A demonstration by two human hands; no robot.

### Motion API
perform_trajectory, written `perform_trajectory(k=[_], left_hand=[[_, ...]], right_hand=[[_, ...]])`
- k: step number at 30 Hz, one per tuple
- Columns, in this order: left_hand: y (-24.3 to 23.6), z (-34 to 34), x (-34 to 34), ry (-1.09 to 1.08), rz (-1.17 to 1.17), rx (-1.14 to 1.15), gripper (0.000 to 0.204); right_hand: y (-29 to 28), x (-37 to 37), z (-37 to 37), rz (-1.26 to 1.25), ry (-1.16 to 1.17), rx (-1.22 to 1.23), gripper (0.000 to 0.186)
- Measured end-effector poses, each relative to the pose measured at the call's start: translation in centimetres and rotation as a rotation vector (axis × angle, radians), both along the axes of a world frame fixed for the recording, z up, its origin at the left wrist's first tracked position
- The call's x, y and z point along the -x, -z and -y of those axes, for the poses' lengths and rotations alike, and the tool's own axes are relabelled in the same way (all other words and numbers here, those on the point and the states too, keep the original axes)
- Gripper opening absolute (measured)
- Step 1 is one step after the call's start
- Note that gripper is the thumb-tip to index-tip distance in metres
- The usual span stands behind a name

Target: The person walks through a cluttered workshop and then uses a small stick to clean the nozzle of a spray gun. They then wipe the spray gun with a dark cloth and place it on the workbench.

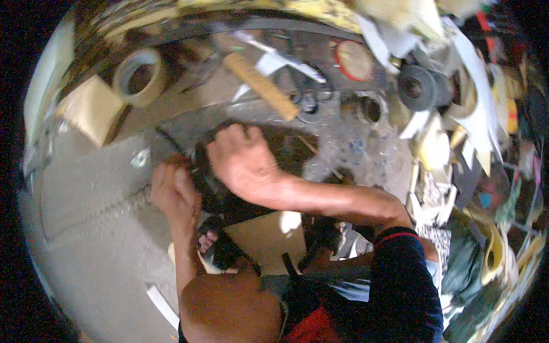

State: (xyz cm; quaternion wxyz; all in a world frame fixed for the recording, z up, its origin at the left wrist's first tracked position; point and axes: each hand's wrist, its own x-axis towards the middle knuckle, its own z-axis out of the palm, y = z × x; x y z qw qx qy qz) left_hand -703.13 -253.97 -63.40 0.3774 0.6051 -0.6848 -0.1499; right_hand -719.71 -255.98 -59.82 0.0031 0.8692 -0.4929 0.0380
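Dark material (213, 191) is at the centre of it, lying at the right edge of the grey sheet (94, 197), partly hidden by the hands. Out on the left, a pale block (88, 108) sits at the sheet's far left corner, with a tape roll (153, 90) just beside it, beyond the far edge. Now the left hand (177, 191), fingers bent, blurred, right by the dark material; whether it grips, I can't tell. Close by, apart from it, the right hand (243, 163) is curled over the material, its grip hidden underneath. Between the knees, a flat brown board (260, 240); past the right hand's knuckles, a yellow-brown strip (261, 86) lies slantwise. Further right come a red-rimmed disc (354, 60), then a black roll (424, 94).
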Motion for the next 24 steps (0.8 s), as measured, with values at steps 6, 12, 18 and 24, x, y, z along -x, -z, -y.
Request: perform_trajectory(k=[6, 12, 18, 24], left_hand=[[-0.1, 0.1, 0.2, 0.058, 0.019, 0.030, 0.048], [0.3, 0.3, 0.3, 0.025, 0.040, 0.104, 0.048], [0.4, 0.9, -0.1, 0.065, 0.052, 0.158, 0.048], [0.6, 1.4, -0.2, 0.106, 0.035, 0.197, 0.046]], right_hand=[[-0.5, -0.2, 0.5, -0.097, -0.071, 0.115, 0.017], [-1.5, -0.4, 1.7, -0.284, -0.216, -0.060, 0.019], [-1.1, 0.0, 2.7, -0.234, -0.314, -0.343, 0.019], [-0.7, 0.1, 1.1, -0.085, -0.101, 0.007, 0.016]])
